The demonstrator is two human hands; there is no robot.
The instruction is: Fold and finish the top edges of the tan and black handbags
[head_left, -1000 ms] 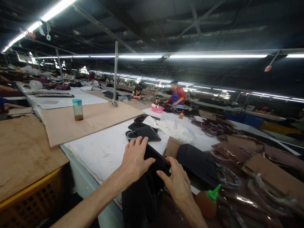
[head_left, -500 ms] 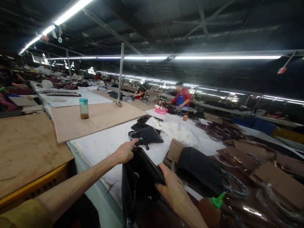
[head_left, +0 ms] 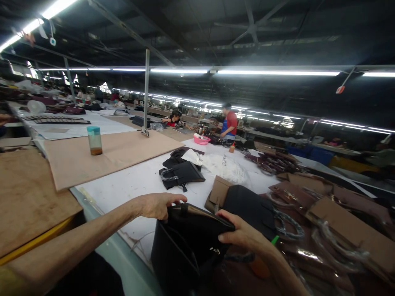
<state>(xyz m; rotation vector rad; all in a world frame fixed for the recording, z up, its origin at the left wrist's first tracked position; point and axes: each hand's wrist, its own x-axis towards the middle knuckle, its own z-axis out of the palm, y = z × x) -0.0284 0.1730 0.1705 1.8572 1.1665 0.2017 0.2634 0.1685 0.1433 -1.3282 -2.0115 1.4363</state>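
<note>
The step in hand seems to be spreading the black bag point(head_left: 171, 257) open at the near edge of the table point(head_left: 120, 183). The left hand point(head_left: 157, 206) grips the rim's left end, index finger extended; the right hand point(head_left: 242, 233) pinches its right end. The next move likely calls for steadying both ends. Inside shows a bit of metal point(head_left: 214, 250); other contents cannot be made out. At left, a cup point(head_left: 94, 140) holds some brown liquid point(head_left: 96, 151).

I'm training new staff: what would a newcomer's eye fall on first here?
Probably the open black bag at bottom centre, the left hand at its rim and the right hand gripping it. Then the brown bags along the right, and the teal-lidded bottle on the beige board at left.
</note>
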